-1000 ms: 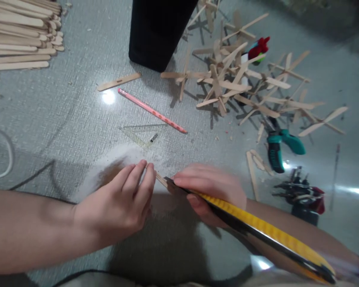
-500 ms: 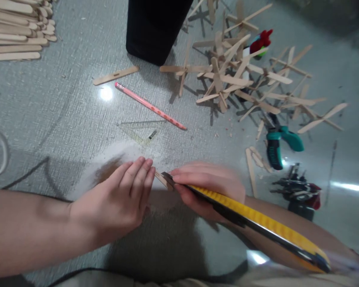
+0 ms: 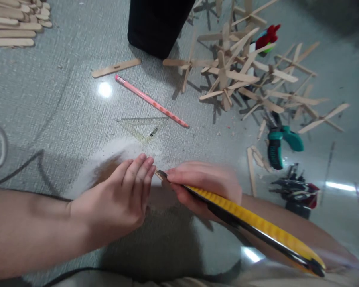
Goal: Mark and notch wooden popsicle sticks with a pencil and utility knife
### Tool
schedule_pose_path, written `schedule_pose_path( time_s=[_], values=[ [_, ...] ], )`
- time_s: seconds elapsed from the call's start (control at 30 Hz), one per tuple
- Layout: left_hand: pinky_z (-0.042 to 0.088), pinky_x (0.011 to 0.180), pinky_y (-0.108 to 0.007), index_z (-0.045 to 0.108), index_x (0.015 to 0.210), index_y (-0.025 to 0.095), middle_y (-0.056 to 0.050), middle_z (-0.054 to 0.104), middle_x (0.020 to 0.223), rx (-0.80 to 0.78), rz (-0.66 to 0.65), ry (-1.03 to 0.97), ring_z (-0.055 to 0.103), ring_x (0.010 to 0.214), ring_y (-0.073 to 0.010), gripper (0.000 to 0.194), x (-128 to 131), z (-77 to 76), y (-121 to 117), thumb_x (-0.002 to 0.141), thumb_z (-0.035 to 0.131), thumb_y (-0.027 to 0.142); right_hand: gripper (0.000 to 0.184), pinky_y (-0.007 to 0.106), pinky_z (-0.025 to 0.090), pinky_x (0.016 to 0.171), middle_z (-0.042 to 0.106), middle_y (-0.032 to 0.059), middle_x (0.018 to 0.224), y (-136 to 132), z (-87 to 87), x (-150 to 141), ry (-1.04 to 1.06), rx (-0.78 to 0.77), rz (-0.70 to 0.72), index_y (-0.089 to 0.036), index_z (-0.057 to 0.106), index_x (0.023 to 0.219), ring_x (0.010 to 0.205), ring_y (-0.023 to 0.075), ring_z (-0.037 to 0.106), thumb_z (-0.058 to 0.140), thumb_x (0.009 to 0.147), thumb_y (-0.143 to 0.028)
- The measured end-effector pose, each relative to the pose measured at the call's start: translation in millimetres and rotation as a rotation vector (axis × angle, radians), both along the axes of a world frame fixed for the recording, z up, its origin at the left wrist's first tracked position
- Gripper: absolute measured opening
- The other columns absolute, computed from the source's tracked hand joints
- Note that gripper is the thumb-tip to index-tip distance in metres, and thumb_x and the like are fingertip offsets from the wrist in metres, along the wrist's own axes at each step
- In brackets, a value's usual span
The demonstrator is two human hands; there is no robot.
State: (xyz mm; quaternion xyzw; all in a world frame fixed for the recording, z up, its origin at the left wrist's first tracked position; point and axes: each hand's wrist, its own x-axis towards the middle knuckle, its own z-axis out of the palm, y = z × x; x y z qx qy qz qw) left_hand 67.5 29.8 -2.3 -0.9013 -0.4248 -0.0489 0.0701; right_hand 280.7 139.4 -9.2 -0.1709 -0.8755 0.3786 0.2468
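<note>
My left hand (image 3: 119,199) is closed, fingers pressed together, on a wooden craft stick (image 3: 158,174). Only the stick's right end shows; the fingers cover the rest. My right hand (image 3: 208,185), slightly blurred, grips a yellow and black utility knife (image 3: 254,223) near its front, with the handle slanting down to the right. The knife's dark blade lies against the exposed end of the stick, right beside my left fingertips. Beneath my left hand is a whitish patch with a brown area (image 3: 106,169) on the table.
Beyond my hands lie a clear set square (image 3: 142,119), a pink pencil (image 3: 152,101) and a slotted craft stick (image 3: 116,67). Crossed-stick pieces (image 3: 225,75) crowd the back right, near a black container (image 3: 158,28). Green-handled pliers (image 3: 275,149) and a dark multi-tool (image 3: 299,189) lie right; stacked sticks (image 3: 12,26), far left.
My right hand and the knife have shifted slightly left, bringing the blade closer to my left fingertips along the stick. My left hand has hardly moved. The view has shifted a little.
</note>
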Motion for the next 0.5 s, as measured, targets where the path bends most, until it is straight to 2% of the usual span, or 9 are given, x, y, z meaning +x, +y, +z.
schedule_pose_path(
  time_s=[0.2, 0.33, 0.5],
  values=[
    [0.058, 0.100, -0.045, 0.061, 0.133, -0.013, -0.031, 0.065, 0.135, -0.014, -0.015, -0.003, 0.069, 0.125, -0.0383, 0.048, 1.8, -0.4, 1.4, 0.106, 0.044, 0.024, 0.016, 0.026, 0.065, 0.071, 0.080, 0.0058, 0.088, 1.7, -1.3, 0.8, 0.008, -0.002, 0.035, -0.021, 0.065, 0.109, 0.077, 0.0162, 0.078, 0.065, 0.094, -0.014],
    [0.060, 0.098, -0.045, 0.063, 0.130, -0.012, -0.030, 0.067, 0.133, 0.001, -0.021, 0.012, 0.070, 0.124, -0.0386, 0.047, 0.9, -1.6, 2.5, 0.101, 0.051, 0.023, 0.017, 0.029, 0.063, 0.069, 0.079, 0.0061, 0.088, -0.1, -2.3, 2.3, 0.012, 0.000, 0.064, -0.019, 0.064, 0.111, 0.076, 0.0175, 0.076, 0.063, 0.095, -0.012],
    [0.060, 0.099, -0.046, 0.065, 0.128, -0.011, -0.030, 0.067, 0.132, 0.023, -0.032, 0.029, 0.071, 0.123, -0.0390, 0.047, 0.2, -2.1, 1.7, 0.098, 0.053, 0.023, 0.021, 0.028, 0.060, 0.068, 0.072, -0.0032, 0.072, -2.9, 0.2, 1.8, -0.013, -0.070, 0.114, -0.022, 0.062, 0.114, 0.066, 0.0146, 0.071, 0.060, 0.098, -0.009]
  ],
)
